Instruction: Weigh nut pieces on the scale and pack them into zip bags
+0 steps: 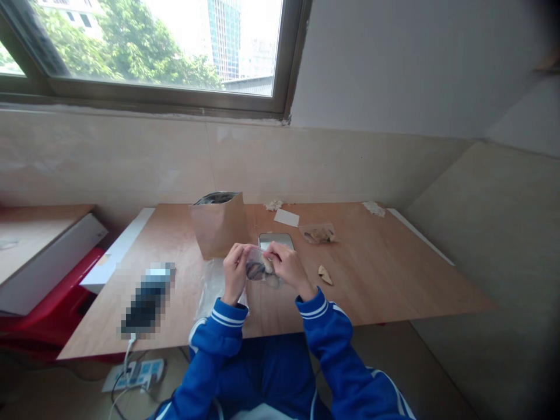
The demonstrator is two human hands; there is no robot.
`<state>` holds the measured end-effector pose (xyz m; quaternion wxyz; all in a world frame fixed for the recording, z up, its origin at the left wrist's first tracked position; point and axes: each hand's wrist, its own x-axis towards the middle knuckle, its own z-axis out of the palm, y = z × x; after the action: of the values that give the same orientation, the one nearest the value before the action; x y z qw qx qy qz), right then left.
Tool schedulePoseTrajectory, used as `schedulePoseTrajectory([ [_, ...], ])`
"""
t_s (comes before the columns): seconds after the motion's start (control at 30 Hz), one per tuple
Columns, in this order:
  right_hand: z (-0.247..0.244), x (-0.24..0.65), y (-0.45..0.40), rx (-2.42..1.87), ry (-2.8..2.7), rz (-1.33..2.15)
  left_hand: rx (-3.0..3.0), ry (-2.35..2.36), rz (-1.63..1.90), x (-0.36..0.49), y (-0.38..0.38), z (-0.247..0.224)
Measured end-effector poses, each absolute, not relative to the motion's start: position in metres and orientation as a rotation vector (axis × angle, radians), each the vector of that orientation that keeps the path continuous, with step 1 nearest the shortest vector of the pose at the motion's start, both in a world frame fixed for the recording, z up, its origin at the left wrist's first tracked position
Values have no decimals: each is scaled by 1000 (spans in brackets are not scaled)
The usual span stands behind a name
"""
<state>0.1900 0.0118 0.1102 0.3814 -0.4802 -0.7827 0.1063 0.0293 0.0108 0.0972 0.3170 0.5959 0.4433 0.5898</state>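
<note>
Between my two hands is a small clear plastic bag point(255, 270) with dark and pale pieces in it, whose kind I cannot make out. My left hand point(235, 268) pinches the bag's top edge on the left. On the right, my right hand point(286, 265) is closed at the bag's upper edge. Behind the hands lies a flat, grey, rounded-corner object point(276, 240), partly covered by them. Under my left wrist, a larger clear plastic bag point(210, 289) is spread on the table.
A brown paper pouch point(221, 224) stands with its top open. Around it on the wooden table point(394, 274) are a clear bag of brown pieces point(318, 234), a white card point(286, 217), crumpled tissue point(374, 209), a tan piece point(325, 275) and a blurred-out device point(149, 300) on a cable.
</note>
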Motion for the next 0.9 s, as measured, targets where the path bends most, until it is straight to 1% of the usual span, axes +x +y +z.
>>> schedulePoseTrajectory([
  [0.07, 110, 190, 11, -1225, -1984, 254, 1542, 1173, 1555, 28, 11, 97],
  [0.23, 108, 197, 9, -1231, -2020, 435, 1422, 1239, 1592, 21, 10, 96],
  [0.43, 110, 204, 6, -1228, -1980, 285, 1386, 1278, 1608, 27, 6, 99],
  [0.57, 108, 213, 4, -1242, -1952, 421, 1269, 1272, 1642, 30, 4, 103],
  [0.63, 104, 222, 3, -1255, -1929, 482, 1245, 1224, 1620, 29, 4, 104],
  [0.77, 93, 243, 1, -1331, -1760, 466, 1204, 1078, 1528, 35, 5, 99],
  [0.9, 86, 263, -5, -1347, -1636, 629, 909, 913, 1523, 53, 6, 90],
])
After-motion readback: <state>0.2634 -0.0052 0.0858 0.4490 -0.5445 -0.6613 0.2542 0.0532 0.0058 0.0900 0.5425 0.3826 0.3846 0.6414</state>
